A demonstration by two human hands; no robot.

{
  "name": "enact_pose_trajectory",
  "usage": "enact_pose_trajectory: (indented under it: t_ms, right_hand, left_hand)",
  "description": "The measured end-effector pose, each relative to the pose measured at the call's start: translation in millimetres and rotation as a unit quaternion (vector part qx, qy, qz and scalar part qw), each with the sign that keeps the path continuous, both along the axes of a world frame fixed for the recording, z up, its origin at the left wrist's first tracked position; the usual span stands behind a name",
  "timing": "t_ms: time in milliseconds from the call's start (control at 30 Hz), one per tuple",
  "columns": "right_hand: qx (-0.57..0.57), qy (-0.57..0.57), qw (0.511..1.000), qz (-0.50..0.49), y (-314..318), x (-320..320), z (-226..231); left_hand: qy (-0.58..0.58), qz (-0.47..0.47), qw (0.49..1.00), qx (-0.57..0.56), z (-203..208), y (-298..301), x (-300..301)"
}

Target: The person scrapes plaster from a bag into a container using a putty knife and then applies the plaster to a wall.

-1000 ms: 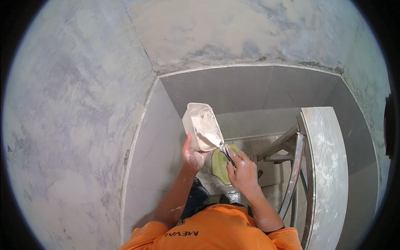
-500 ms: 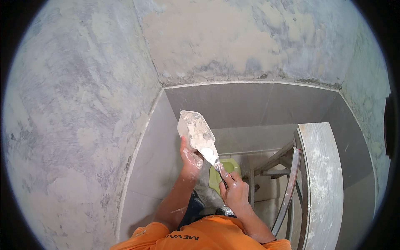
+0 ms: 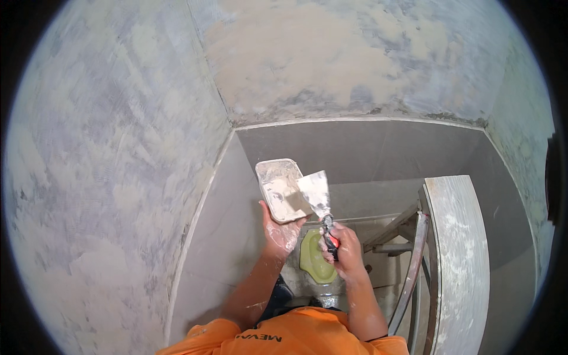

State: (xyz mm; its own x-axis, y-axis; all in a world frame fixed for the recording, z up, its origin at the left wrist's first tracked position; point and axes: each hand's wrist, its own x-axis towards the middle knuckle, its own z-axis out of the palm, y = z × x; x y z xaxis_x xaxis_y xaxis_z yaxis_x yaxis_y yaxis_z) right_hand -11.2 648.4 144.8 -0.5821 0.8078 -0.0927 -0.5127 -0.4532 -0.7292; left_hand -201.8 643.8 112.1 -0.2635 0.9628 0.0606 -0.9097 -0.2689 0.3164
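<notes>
My left hand (image 3: 280, 233) is closed round the lower end of a clear rectangular plastic tub (image 3: 260, 175), its palm smeared with white. Pale wet putty (image 3: 283, 198) lies inside the tub. In my right hand (image 3: 346, 251) I grip a putty knife (image 3: 316, 192) by its black and red handle. Its wide metal blade points up, coated with white, and overlaps the tub's right rim as I see it. Whether blade and rim touch, I cannot tell.
A pale plank (image 3: 460, 254) on a metal and wood stand (image 3: 409, 278) rises at my right. Below my hands is a yellow-green squat toilet pan (image 3: 313, 260). Patchy plastered walls (image 3: 307, 59) meet grey tiles (image 3: 355, 148) ahead and at the left.
The putty knife has come out of the tub and turned, its blade now upward at the right rim. My right hand has moved right and slightly up. The tub is tipped more toward me.
</notes>
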Motion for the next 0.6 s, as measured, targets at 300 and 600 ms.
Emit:
enact_pose_trajectory:
  t_ms: [300,600]
  right_hand:
    - [0.029,-0.112,0.993,-0.024,-8,-11,-25]
    - [0.012,-0.173,0.985,0.020,-36,18,-74]
  left_hand:
    - [-0.013,0.023,0.999,-0.036,14,12,26]
    - [-0.025,0.020,0.999,0.018,-3,37,-16]
